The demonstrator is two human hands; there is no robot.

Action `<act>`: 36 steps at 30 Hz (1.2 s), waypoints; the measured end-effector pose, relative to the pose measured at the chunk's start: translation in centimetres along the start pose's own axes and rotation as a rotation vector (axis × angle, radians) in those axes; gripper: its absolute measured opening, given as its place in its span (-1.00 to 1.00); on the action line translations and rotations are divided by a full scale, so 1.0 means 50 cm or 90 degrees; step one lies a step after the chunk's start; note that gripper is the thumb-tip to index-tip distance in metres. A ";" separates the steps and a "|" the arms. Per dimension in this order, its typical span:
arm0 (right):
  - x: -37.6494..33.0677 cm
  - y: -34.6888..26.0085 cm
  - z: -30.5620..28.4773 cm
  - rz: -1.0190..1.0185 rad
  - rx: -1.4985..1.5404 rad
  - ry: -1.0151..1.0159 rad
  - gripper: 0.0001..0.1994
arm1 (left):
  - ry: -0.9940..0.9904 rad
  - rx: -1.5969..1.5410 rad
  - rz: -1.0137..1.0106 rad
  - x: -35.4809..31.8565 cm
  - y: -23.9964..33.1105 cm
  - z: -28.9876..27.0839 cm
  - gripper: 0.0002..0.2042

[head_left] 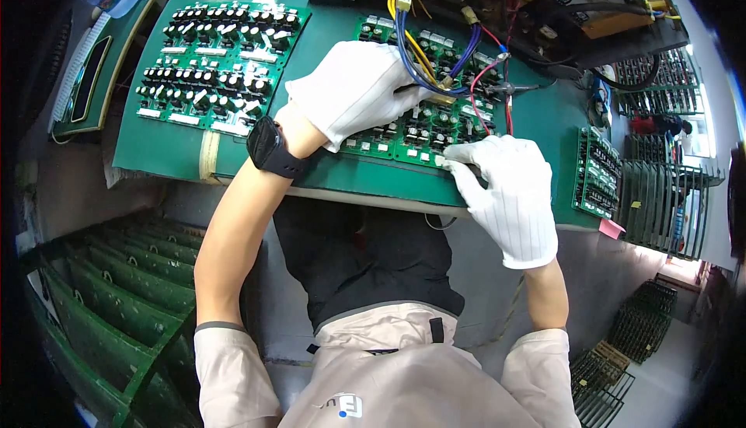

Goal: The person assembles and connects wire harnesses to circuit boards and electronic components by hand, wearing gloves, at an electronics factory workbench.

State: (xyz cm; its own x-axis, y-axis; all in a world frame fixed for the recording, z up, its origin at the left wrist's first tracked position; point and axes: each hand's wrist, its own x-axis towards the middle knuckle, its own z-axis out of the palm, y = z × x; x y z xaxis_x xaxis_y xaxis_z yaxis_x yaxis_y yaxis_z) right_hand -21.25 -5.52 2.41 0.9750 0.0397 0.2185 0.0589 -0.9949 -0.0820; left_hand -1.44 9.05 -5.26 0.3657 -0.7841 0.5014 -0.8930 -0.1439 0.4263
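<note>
Both my hands wear white gloves with thin stripes. My left hand (pixel 353 90) lies over the left part of a green circuit board panel (pixel 377 146), its fingers curled in beside a bundle of blue and yellow wires (pixel 410 61). What those fingertips hold is hidden. At the panel's near edge, my right hand (pixel 509 195) brings thumb and index finger together on a small white connector (pixel 441 161). Red wires (pixel 475 101) and a dark probe-like lead (pixel 513 87) hang over the panel's right side. White plugs (pixel 403 0) sit on the wire bundles.
Another populated panel (pixel 225 62) lies on the green mat (pixel 179 156) at left. Open dark equipment with loose wiring (pixel 497 0) stands at the back. More boards (pixel 597 171) and racks (pixel 668 210) stand at right. Green slotted racks (pixel 116 311) fill the lower left.
</note>
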 end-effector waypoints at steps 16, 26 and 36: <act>0.029 -0.022 0.027 -0.049 -0.099 -0.028 -0.85 | 0.012 0.011 -0.007 -0.011 -0.003 0.004 -0.74; 0.019 -0.044 0.045 -0.056 -0.151 0.025 -0.82 | 0.012 0.019 0.009 -0.008 -0.008 0.005 -0.77; 0.020 -0.045 0.035 -0.036 -0.121 -0.017 -0.87 | -0.005 0.016 -0.009 -0.011 0.001 0.006 -0.78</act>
State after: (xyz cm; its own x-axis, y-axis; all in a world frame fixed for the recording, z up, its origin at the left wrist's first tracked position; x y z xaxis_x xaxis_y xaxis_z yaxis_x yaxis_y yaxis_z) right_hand -20.05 -3.07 1.09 0.9768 0.0954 0.1917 0.0740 -0.9905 0.1157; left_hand -1.76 9.30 -5.75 0.3767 -0.7868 0.4889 -0.8938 -0.1702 0.4149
